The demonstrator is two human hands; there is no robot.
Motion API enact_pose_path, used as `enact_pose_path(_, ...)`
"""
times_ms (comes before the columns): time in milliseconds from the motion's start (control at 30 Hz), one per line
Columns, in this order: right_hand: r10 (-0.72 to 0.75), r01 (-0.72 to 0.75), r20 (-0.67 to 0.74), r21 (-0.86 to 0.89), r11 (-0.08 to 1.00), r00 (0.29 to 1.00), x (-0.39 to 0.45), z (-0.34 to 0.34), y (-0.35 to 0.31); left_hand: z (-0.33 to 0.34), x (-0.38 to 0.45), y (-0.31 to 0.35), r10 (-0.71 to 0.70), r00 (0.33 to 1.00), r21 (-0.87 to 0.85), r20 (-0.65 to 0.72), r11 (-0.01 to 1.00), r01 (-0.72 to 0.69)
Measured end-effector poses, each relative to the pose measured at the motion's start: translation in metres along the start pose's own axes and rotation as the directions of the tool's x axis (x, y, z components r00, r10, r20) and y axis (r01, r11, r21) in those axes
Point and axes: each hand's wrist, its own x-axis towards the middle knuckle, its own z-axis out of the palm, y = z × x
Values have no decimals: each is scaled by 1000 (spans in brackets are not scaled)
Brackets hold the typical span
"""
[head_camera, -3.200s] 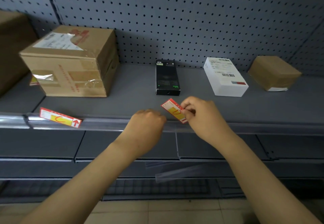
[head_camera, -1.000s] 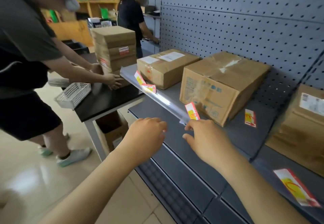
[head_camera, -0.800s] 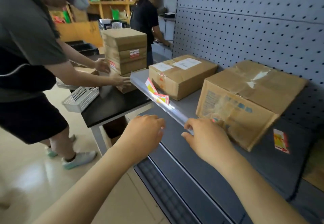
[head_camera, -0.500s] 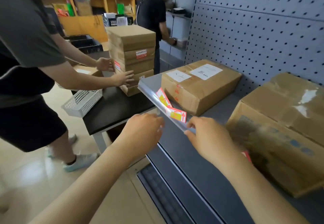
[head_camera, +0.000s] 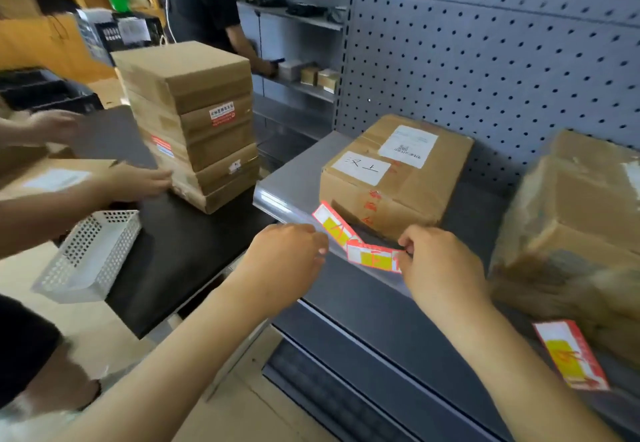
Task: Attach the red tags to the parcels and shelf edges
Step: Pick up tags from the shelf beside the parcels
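Tags of thin red card, light and easily bent, are the things in play: one red tag (head_camera: pixel 374 257) sits at the shelf edge (head_camera: pixel 287 205), its right end pinched between the fingertips of the right hand (head_camera: pixel 438 261). A second tag (head_camera: pixel 335 227) leans just beside it, in front of the labelled parcel (head_camera: pixel 394 175), and a third tag (head_camera: pixel 571 355) lies further right on the shelf. The left hand (head_camera: pixel 287 261) hovers loosely curled near the clear strip, holding nothing I can see. Such card likely creases if squeezed mid-span, so gripping a short end and sliding it flat seems safest.
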Motion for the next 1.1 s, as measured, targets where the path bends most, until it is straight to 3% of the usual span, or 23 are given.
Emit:
enact_pose_path(333,96,-96,-4,2,995,995,2,2,-5,4,24,-4,145,989,-59,30,988,-143)
enact_pose_path(500,150,-148,-40,47,988,988,-16,-15,14,-9,33,23,265,963,-109,-53,957,-269)
enact_pose_path(633,235,-227,-44,131,965,971,-43,-36,47,-12,46,74,404,907,-113,-117,902,-416)
enact_pose_path(800,344,-333,-27,196,922,939,-88,-57,91,-4,46,153,604,771,-33,-201,783,-622)
enact_pose_path(900,433,-416,-44,206,886,900,-115,-68,123,5,46,191,634,738,-38,-230,752,-658)
enact_pose_path(1100,640,-639,-4,62,767,768,-146,-81,207,10,42,236,606,757,-14,-245,778,-628)
